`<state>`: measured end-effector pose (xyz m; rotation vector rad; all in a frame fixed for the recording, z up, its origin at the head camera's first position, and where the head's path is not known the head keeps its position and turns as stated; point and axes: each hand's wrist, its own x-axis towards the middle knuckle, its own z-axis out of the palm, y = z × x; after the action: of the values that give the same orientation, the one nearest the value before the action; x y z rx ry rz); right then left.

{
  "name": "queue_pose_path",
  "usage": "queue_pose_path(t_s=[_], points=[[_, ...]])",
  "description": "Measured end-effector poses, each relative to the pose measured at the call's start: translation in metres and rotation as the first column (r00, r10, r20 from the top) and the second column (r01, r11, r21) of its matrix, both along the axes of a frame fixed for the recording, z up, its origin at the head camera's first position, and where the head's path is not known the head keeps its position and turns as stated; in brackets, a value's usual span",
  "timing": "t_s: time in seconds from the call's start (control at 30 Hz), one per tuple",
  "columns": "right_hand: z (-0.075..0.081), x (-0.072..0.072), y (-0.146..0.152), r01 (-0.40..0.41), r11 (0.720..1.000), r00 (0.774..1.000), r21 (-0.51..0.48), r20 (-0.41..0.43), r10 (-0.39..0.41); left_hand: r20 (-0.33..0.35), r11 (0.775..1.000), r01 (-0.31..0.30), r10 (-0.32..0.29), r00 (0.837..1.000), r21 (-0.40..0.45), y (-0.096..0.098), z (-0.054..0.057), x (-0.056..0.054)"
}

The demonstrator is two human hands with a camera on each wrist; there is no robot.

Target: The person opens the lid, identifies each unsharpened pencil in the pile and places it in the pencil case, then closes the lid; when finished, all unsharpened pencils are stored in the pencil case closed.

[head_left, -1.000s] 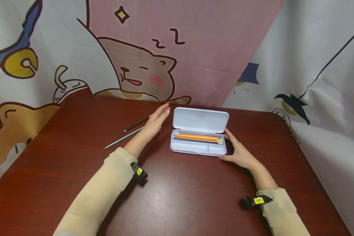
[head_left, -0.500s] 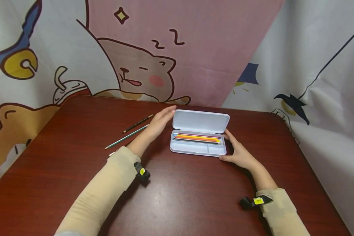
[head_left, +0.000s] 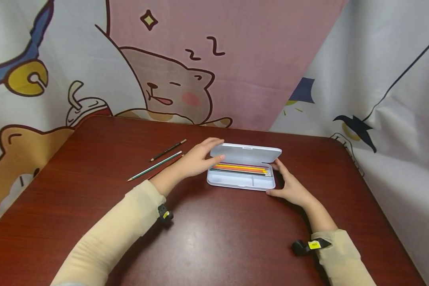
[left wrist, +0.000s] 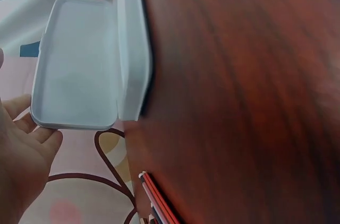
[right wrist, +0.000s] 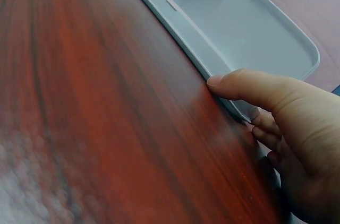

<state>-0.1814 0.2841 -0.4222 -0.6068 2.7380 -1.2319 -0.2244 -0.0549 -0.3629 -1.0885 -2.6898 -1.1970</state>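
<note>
A white pencil case (head_left: 236, 182) lies on the table, its hinged lid (head_left: 248, 153) raised and leaning forward. Several coloured pencils (head_left: 240, 168) lie in its back compartment. My left hand (head_left: 196, 159) touches the lid's left end, fingertips at its edge and behind it; in the left wrist view, the thumb stands apart from the lid. My right hand (head_left: 292, 187) grips the case's right end. In the right wrist view, the thumb (right wrist: 249, 87) presses the front corner, with the other fingers round the end.
Left of the case lie a dark pencil (head_left: 168, 150), a green pencil (head_left: 155, 166) and a red one (head_left: 164, 167), partly behind my left forearm. A printed cloth (head_left: 250, 71) hangs behind the brown table (head_left: 207, 242).
My left hand has moved right to the lid's left end, and the lid has tipped forward from its more upright stance. The right hand has stayed at the case's right end.
</note>
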Motion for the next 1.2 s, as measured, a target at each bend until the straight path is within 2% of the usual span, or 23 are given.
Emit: queue_pose_path(t_s=[0.13,0.33,0.43,0.6,0.73,0.93,1.03,1.2], points=[[-0.011,-0.006,0.007,0.038,0.999,0.998,-0.006,-0.041,-0.038,-0.044,0.999,0.013,-0.014,0.999,-0.031,-0.002,-0.005,0.008],[0.006,0.003,0.002,0.056,0.997,0.98,-0.046,-0.19,-0.064,-0.09,0.997,0.035,-0.041,0.995,-0.073,-0.007,-0.012,0.022],[0.015,0.01,-0.001,0.029,1.0,0.965,0.004,-0.262,-0.027,-0.095,0.992,0.051,-0.062,0.994,-0.113,-0.009,-0.015,0.029],[0.019,0.023,-0.006,-0.045,0.983,0.94,0.178,-0.326,0.102,-0.125,0.974,0.095,-0.122,0.985,-0.204,-0.011,-0.021,0.039],[0.017,0.031,-0.008,-0.094,0.958,0.933,0.27,-0.311,0.179,-0.16,0.943,0.119,-0.175,0.971,-0.312,-0.009,-0.026,0.045],[0.014,0.039,-0.007,-0.122,0.932,0.956,0.342,-0.213,0.203,-0.158,0.881,0.134,-0.227,0.961,-0.454,-0.004,-0.034,0.054],[0.011,0.041,-0.008,-0.133,0.926,0.959,0.353,-0.189,0.21,-0.146,0.865,0.136,-0.233,0.961,-0.483,-0.003,-0.037,0.057],[0.008,0.042,-0.008,-0.144,0.919,0.957,0.366,-0.186,0.224,-0.147,0.852,0.134,-0.239,0.96,-0.506,-0.003,-0.04,0.061]])
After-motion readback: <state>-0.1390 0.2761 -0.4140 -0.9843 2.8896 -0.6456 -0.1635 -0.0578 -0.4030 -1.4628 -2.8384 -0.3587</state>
